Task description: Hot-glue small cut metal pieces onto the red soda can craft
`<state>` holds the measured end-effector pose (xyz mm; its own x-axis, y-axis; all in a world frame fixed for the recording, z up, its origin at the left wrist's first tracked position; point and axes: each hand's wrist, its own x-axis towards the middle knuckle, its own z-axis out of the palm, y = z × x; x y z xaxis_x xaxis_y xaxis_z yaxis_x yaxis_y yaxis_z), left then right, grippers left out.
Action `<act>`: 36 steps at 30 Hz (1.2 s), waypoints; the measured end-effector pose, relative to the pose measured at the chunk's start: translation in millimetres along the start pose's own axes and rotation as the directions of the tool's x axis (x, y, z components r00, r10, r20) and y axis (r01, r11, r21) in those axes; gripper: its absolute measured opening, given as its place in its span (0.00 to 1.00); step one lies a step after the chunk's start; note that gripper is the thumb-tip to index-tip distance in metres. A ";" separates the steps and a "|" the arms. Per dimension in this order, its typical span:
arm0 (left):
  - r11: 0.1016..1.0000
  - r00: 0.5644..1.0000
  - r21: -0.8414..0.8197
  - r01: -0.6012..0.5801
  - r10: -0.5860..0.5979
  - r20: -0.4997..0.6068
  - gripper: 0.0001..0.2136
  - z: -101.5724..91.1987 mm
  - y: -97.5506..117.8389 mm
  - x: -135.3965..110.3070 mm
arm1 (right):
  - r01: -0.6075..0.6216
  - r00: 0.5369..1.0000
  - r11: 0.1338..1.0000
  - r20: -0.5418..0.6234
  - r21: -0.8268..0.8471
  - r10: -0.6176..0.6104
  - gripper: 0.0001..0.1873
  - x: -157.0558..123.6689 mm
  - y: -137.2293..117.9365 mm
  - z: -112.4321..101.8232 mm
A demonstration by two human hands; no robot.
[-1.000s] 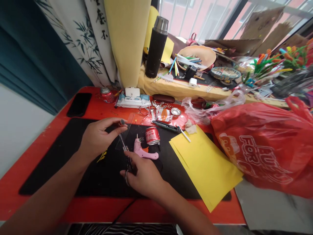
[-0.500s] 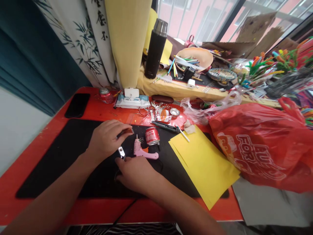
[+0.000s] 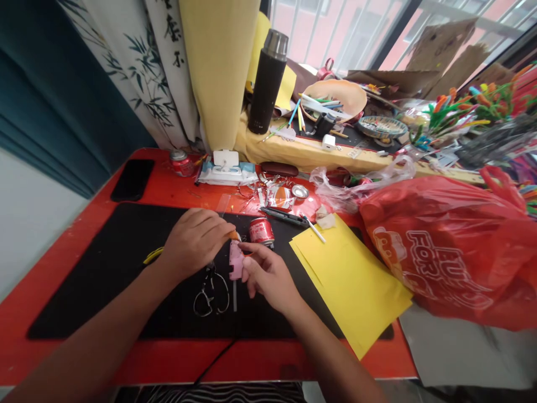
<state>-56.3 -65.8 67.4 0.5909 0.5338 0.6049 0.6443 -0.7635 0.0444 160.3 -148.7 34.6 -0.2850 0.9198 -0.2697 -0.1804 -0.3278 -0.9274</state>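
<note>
My right hand [image 3: 268, 274] is closed on a pink hot glue gun [image 3: 235, 262], fingers and thumb on its body. A pale glue stick [image 3: 235, 296] extends from its rear. Pinched in my left hand [image 3: 199, 238] is a small orange piece [image 3: 232, 235], mostly covered by my fingers, close to the gun's nozzle. Whether the two touch I cannot tell. A pair of scissors [image 3: 212, 299] lies on the black mat [image 3: 104, 268], handles toward me. Just behind the gun is a cut-down red can [image 3: 260, 231].
Yellow sheets [image 3: 352, 285] and a bulging red plastic bag [image 3: 453, 246] occupy the right. A utility knife [image 3: 285, 217] and metal scraps lie behind the can. A phone [image 3: 132, 180], another red can [image 3: 181, 163] and a wipes pack [image 3: 227, 173] line the back left. A cord [image 3: 213, 361] crosses the front edge.
My right hand has left the scissors on the mat and taken hold of the glue gun, turning it upright. My left hand has shifted slightly right with the orange piece toward the nozzle.
</note>
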 end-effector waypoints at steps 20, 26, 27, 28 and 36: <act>0.990 1.000 -0.139 0.014 -0.015 -0.002 0.30 13.2 19.5 4.9 | 0.122 0.969 0.963 -0.241 0.238 -0.063 0.20 -0.2 -5.9 -4.0; 0.490 0.819 -0.704 0.514 -0.525 0.233 0.43 12.6 7.2 -4.4 | 0.186 0.948 0.954 -0.298 0.237 -0.111 0.21 -4.5 -7.2 -12.4; 0.320 0.770 -0.756 0.571 -0.528 0.358 0.41 12.8 7.4 -5.0 | 0.188 0.947 0.954 -0.301 0.232 -0.113 0.21 -5.2 -8.0 -12.9; 0.167 0.718 -0.767 0.620 -0.514 0.469 0.36 13.0 8.9 -4.9 | 0.188 0.947 0.955 -0.301 0.228 -0.114 0.21 -5.6 -8.8 -13.0; -0.268 0.594 -0.730 0.629 -0.441 0.673 0.21 21.1 39.2 9.8 | 0.185 0.955 0.960 -0.269 0.212 -0.125 0.20 -3.2 -5.3 -8.8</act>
<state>-15.0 -82.8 58.4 0.3939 0.8981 -0.1954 -0.1554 0.2746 0.9489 170.4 -148.0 38.2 0.0034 0.9774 -0.2114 -0.4252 -0.1899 -0.8849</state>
